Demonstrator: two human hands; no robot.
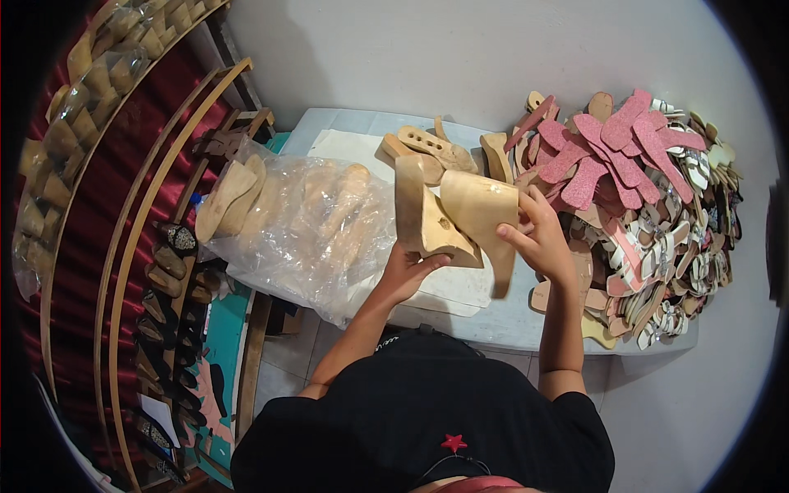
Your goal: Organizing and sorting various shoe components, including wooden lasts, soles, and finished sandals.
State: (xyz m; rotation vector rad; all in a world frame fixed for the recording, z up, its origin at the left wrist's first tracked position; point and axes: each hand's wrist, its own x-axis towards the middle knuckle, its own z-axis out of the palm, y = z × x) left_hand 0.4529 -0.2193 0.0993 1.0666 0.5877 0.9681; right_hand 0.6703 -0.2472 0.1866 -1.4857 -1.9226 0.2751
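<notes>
Two pale wooden wedge shoe soles are held up over the table, close against each other. My left hand (411,269) is closed round the lower end of one wooden wedge sole (433,223), which has a small dark hole in its side. The other wooden wedge sole (478,197) is gripped by my right hand (536,230), with fingers behind it and the thumb in front. Just beyond them on the table lie more wooden soles (436,148), one with a row of round holes. A clear plastic bag (329,238) full of wooden soles lies beside my left hand.
On the right, a large heap holds pink glittery sole pieces (592,156) and white sandal straps (653,267). The pale table (526,324) stands against a wall. At the left are wooden racks (115,271) with dark shoes (152,329) and bagged wooden heels (86,123).
</notes>
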